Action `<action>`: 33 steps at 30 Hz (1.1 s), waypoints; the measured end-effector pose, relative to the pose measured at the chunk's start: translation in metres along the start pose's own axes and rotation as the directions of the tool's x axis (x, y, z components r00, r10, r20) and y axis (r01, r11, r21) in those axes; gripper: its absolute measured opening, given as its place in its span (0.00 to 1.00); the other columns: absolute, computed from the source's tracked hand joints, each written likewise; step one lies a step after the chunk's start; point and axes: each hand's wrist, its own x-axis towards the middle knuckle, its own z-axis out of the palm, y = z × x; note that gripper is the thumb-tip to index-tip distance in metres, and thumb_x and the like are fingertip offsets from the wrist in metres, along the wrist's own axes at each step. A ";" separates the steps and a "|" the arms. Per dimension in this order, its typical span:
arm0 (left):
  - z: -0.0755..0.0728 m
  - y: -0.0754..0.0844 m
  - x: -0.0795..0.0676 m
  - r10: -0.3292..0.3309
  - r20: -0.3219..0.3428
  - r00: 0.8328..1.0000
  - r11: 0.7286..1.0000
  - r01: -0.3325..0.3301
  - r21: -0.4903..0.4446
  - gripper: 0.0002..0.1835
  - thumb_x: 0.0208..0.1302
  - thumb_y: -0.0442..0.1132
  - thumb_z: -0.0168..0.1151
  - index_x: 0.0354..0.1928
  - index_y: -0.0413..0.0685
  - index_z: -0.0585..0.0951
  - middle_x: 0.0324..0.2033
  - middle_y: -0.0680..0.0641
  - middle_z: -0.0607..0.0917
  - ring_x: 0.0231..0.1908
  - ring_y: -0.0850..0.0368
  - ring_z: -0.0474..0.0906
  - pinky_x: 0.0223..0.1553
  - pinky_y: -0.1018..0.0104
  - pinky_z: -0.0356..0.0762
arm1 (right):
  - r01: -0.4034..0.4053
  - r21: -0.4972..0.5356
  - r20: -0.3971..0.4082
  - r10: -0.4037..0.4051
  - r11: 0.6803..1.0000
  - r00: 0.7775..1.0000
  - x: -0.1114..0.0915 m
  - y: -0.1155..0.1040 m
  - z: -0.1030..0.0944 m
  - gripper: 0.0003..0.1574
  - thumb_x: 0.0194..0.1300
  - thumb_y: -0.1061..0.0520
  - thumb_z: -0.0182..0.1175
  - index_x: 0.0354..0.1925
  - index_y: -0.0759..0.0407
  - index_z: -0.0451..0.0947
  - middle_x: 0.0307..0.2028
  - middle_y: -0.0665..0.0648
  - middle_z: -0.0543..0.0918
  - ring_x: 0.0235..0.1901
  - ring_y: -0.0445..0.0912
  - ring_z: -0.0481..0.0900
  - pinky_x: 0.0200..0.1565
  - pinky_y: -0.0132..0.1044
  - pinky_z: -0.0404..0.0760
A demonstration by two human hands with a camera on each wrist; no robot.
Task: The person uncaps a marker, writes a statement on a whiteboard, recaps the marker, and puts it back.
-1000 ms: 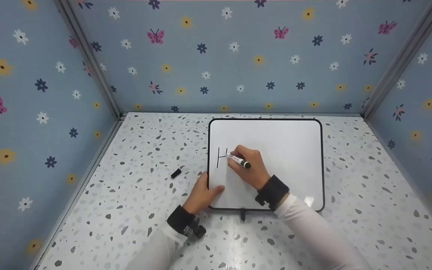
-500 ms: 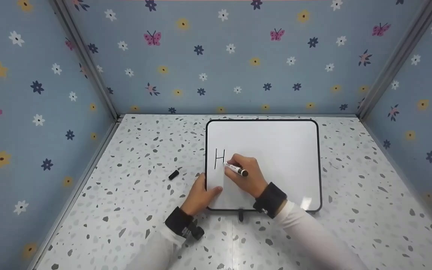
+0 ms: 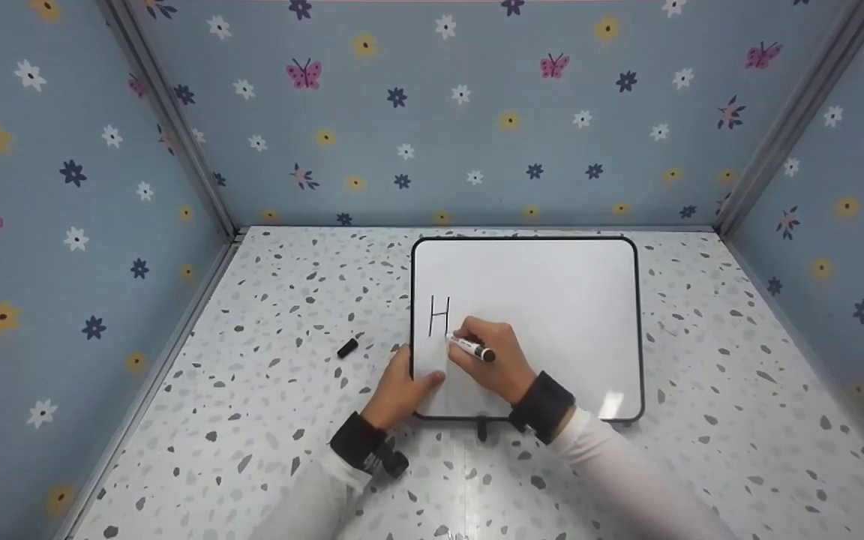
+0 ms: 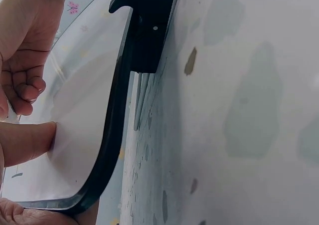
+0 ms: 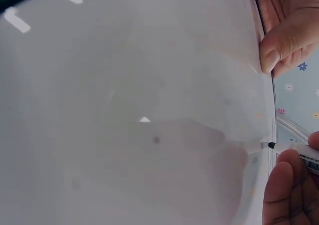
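Note:
A white dry-erase board (image 3: pixel 544 292) with a black rim lies on the speckled table. On its left part is a black letter H (image 3: pixel 439 314). My right hand (image 3: pixel 498 360) pinches a white marker (image 3: pixel 469 346), its tip at the foot of the H's right stroke; the right wrist view shows the dark nib (image 5: pixel 271 145) by the board face. My left hand (image 3: pixel 400 390) grips the board's lower left edge. Its thumb (image 4: pixel 30 142) presses on the white face in the left wrist view, while other fingers go round the rim.
A black marker cap (image 3: pixel 347 349) lies on the table (image 3: pixel 252 390) left of the board. A black fitting (image 3: pixel 482 429) sticks out under the board's lower rim. Blue flowered panels (image 3: pixel 432 105) stand at the back and both sides.
My right hand has moved down with the marker, and the H's right stroke has grown to full length. My left hand keeps its hold on the board. The head view has shifted slightly.

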 end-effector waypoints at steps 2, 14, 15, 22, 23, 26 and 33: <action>0.000 0.000 0.000 -0.015 0.000 1.000 1.000 0.015 -0.007 0.40 0.71 0.40 0.71 0.79 0.36 0.66 0.71 0.30 0.77 0.69 0.34 0.77 0.74 0.38 0.74 | 0.002 0.002 0.001 -0.002 1.000 1.000 0.000 0.000 0.000 0.06 0.56 0.67 0.68 0.27 0.63 0.79 0.21 0.58 0.85 0.22 0.38 0.71 0.27 0.29 0.71; 0.001 -0.001 0.001 -0.032 -0.007 0.999 0.999 0.032 0.013 0.38 0.70 0.37 0.70 0.77 0.33 0.67 0.69 0.29 0.78 0.68 0.34 0.78 0.73 0.37 0.75 | 0.019 0.023 -0.051 -0.018 1.000 0.999 0.000 0.004 -0.001 0.06 0.56 0.70 0.69 0.28 0.63 0.80 0.26 0.59 0.90 0.21 0.40 0.76 0.26 0.29 0.75; 0.001 0.000 0.000 -0.032 -0.008 0.999 0.999 0.032 0.017 0.37 0.70 0.37 0.70 0.76 0.33 0.67 0.68 0.29 0.79 0.68 0.34 0.79 0.73 0.37 0.75 | 0.011 0.028 -0.063 -0.009 1.000 0.998 0.000 0.004 -0.001 0.07 0.57 0.70 0.68 0.28 0.63 0.80 0.27 0.59 0.90 0.21 0.40 0.76 0.26 0.29 0.74; 0.002 0.000 0.000 -0.044 -0.010 0.999 0.999 0.044 0.028 0.37 0.71 0.36 0.70 0.76 0.32 0.67 0.68 0.28 0.79 0.68 0.33 0.78 0.74 0.37 0.74 | -0.043 0.011 -0.097 0.044 0.999 0.994 0.002 0.005 -0.003 0.07 0.56 0.70 0.68 0.28 0.63 0.79 0.27 0.60 0.90 0.22 0.40 0.76 0.27 0.28 0.74; 0.002 0.001 -0.001 -0.049 -0.011 0.999 0.998 0.049 0.028 0.38 0.71 0.37 0.70 0.77 0.33 0.66 0.69 0.28 0.78 0.69 0.33 0.78 0.74 0.37 0.74 | -0.048 0.004 -0.096 0.048 0.999 0.994 0.002 0.005 -0.003 0.07 0.56 0.70 0.68 0.28 0.63 0.79 0.27 0.60 0.90 0.22 0.40 0.75 0.27 0.28 0.74; 0.002 0.002 -0.001 -0.063 -0.016 0.998 0.998 0.063 0.024 0.39 0.71 0.37 0.70 0.79 0.34 0.66 0.71 0.28 0.77 0.70 0.32 0.77 0.75 0.37 0.73 | -0.061 -0.005 -0.087 0.060 0.998 0.994 0.003 0.003 -0.003 0.07 0.57 0.70 0.68 0.28 0.63 0.79 0.26 0.60 0.89 0.22 0.40 0.75 0.27 0.29 0.74; 0.001 0.001 0.000 -0.064 -0.017 0.998 0.997 0.064 0.031 0.39 0.71 0.39 0.71 0.79 0.36 0.66 0.71 0.30 0.77 0.70 0.33 0.77 0.75 0.37 0.73 | -0.066 -0.010 -0.089 0.064 0.998 0.994 0.003 0.003 -0.002 0.06 0.57 0.69 0.68 0.28 0.63 0.79 0.25 0.60 0.88 0.22 0.42 0.76 0.27 0.32 0.75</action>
